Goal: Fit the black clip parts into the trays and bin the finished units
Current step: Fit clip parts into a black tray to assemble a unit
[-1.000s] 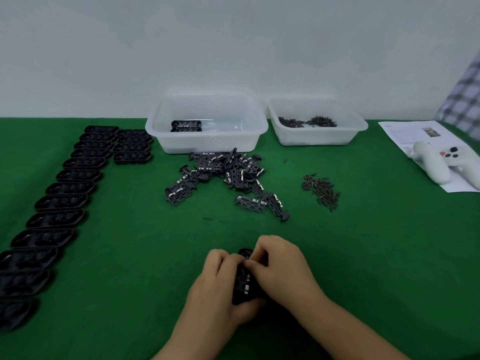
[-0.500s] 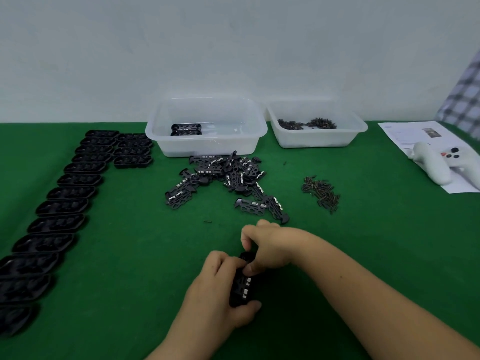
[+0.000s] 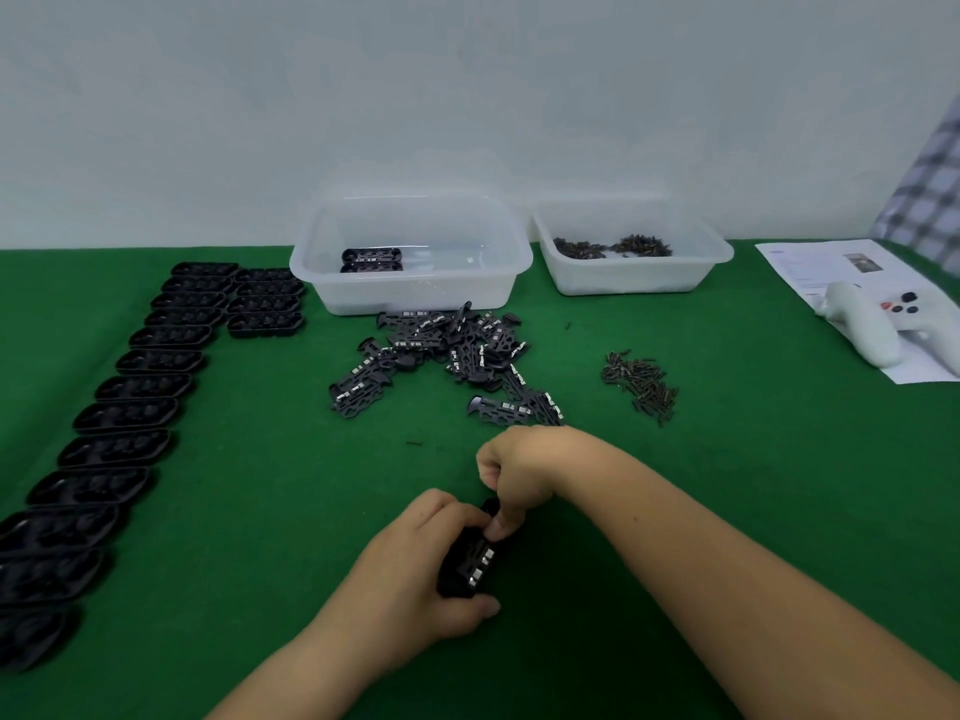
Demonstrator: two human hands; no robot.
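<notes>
My left hand (image 3: 415, 569) grips a black tray with a clip part in it (image 3: 470, 561) on the green table, near the front centre. My right hand (image 3: 524, 470) reaches in from the right, fingers curled, and pinches the tray's far end with thumb and fingertips. A loose pile of black clip parts (image 3: 452, 356) lies behind the hands. A long row of empty black trays (image 3: 130, 407) runs down the left side. The left clear bin (image 3: 415, 283) holds two finished units (image 3: 371, 259).
The right clear bin (image 3: 631, 275) holds small dark screws, and a heap of loose screws (image 3: 641, 384) lies on the cloth. At the far right a white controller (image 3: 878, 324) rests on a paper sheet (image 3: 815, 262). A checked cloth shows at the right edge.
My right hand has lifted off the tray's middle and moved to its far end, the forearm swinging in from the right. My left hand keeps its hold on the tray.
</notes>
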